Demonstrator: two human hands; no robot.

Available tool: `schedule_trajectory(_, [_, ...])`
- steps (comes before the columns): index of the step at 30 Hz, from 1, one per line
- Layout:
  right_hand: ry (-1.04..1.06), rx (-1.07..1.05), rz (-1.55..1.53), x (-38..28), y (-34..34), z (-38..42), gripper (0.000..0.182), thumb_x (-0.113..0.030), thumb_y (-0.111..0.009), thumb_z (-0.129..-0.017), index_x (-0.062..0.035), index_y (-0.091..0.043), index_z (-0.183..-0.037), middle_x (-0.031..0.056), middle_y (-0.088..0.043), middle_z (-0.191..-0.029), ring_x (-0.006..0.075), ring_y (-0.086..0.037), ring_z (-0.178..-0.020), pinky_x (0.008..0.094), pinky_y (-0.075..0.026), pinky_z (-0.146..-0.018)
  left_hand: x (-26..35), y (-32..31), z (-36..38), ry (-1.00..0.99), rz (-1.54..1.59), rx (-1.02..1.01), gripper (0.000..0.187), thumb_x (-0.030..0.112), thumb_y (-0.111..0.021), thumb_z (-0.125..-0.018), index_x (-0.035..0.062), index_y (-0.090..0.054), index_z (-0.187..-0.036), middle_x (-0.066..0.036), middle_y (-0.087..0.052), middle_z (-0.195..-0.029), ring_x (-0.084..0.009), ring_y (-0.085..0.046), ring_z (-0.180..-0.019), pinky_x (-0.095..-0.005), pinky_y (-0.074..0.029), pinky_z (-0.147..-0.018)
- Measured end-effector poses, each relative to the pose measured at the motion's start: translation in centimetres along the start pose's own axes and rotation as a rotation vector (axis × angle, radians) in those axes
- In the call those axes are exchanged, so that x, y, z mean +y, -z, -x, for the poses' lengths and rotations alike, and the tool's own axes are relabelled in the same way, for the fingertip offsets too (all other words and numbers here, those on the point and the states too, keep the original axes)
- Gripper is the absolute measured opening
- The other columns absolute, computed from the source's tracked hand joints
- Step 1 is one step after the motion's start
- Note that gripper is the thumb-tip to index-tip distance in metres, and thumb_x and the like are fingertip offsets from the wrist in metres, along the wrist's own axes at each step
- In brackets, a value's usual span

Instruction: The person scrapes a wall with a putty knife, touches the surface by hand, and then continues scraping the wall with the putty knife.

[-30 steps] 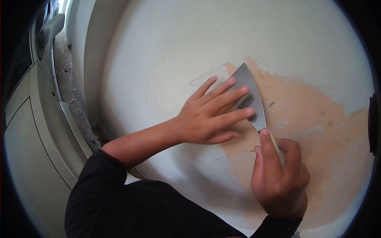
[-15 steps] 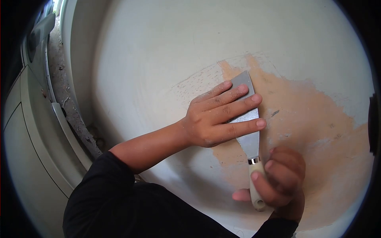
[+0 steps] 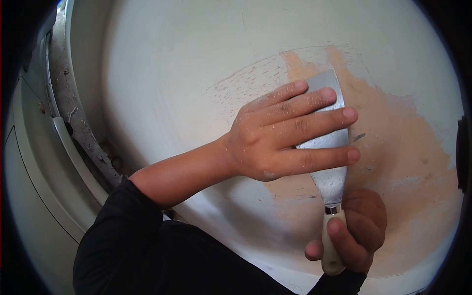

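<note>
A scraper (image 3: 332, 184) with a broad metal blade and a pale handle lies across a curved, off-white surface (image 3: 187, 64). My left hand (image 3: 275, 135) rests flat on the blade, its dusty fingers stretched out and apart. At the lower right, my right hand (image 3: 361, 228) is closed around the handle, with the thumb on top. Under and beside the blade spreads a peach-orange patch (image 3: 393, 132) with ragged edges, where the pale coating is gone. Short scratch marks (image 3: 246, 76) run up to the patch's upper left.
A raised rim (image 3: 88, 59) borders the surface on the left. Beyond it runs a narrow, gritty ledge (image 3: 61, 73) with debris, then a pale panel (image 3: 39, 182) with dark seams. Black sleeves cover my upper arms. A dark object (image 3: 462, 155) stands at the right edge.
The view has shifted, so the surface appears farther right and up. The scraper and both hands appear farther right. My right-hand fingers have shifted around the handle; my left hand stays on the blade.
</note>
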State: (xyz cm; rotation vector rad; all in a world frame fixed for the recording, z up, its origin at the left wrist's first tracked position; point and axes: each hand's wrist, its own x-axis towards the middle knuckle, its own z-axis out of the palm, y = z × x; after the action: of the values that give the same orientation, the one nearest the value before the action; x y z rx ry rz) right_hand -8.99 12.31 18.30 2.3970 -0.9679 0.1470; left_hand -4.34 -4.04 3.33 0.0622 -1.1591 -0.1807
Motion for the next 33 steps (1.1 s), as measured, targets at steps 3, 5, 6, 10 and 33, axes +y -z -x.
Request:
schedule_trajectory(3, [-0.045,-0.015,-0.040,-0.3,0.3,-0.2,0.036,-0.043,-0.068,-0.097,-0.0105,-0.063,-0.113,0.0019,-0.049,-0.079,0.0127,-0.046,-0.059,0.0271,-0.043,-0.049,0.0,0.0,-0.1,0.010,0.004,0.016,0.028,0.026,-0.066,-0.089,0.0340,-0.073,-0.116,-0.002,-0.071,-0.128,-0.0220,-0.069,-0.112,-0.0396,-0.053,-0.099])
schedule_trajectory(5, [-0.063,-0.007,-0.047,-0.4,0.3,0.0,0.039,-0.043,-0.069,-0.096,-0.0102,-0.063,-0.116,0.0016,-0.049,-0.079,0.0130,-0.046,-0.058,0.0273,-0.043,-0.049,0.3,0.6,-0.2,0.034,0.065,-0.071,0.031,0.022,-0.075,-0.085,0.0315,-0.074,-0.114,-0.008,-0.070,-0.130,-0.0274,-0.063,-0.127,-0.0403,-0.044,-0.111])
schedule_trajectory(6, [-0.070,-0.006,-0.050,-0.4,0.3,0.0,0.039,-0.043,-0.069,-0.096,-0.0101,-0.063,-0.117,0.0015,-0.049,-0.079,0.0131,-0.046,-0.058,0.0273,-0.043,-0.049,0.2,0.6,-0.2,0.036,0.067,-0.071,0.031,0.022,-0.075,-0.085,0.0315,-0.074,-0.114,-0.008,-0.070,-0.130,-0.0274,-0.063,-0.127,-0.0403,-0.044,-0.111])
schedule_trajectory(10, [-0.076,0.014,-0.077,-0.5,0.5,0.2,0.038,-0.042,-0.071,-0.095,-0.0099,-0.063,-0.113,0.0012,-0.049,-0.078,0.0144,-0.047,-0.058,0.0283,-0.043,-0.048,0.3,0.2,-0.2,0.017,0.056,-0.032,0.029,0.022,-0.075,-0.085,0.0316,-0.075,-0.112,-0.007,-0.071,-0.129,-0.0264,-0.065,-0.124,-0.0394,-0.045,-0.110])
schedule_trajectory(33, [-0.060,-0.019,-0.058,-0.4,0.2,-0.1,0.037,-0.040,-0.070,-0.096,-0.0103,-0.063,-0.117,0.0022,-0.050,-0.080,0.0140,-0.050,-0.061,0.0284,-0.045,-0.050,0.1,0.8,-0.3,0.050,0.098,-0.104,0.029,0.020,-0.072,-0.088,0.0346,-0.075,-0.113,-0.005,-0.069,-0.134,-0.0251,-0.061,-0.130,-0.0395,-0.042,-0.113])
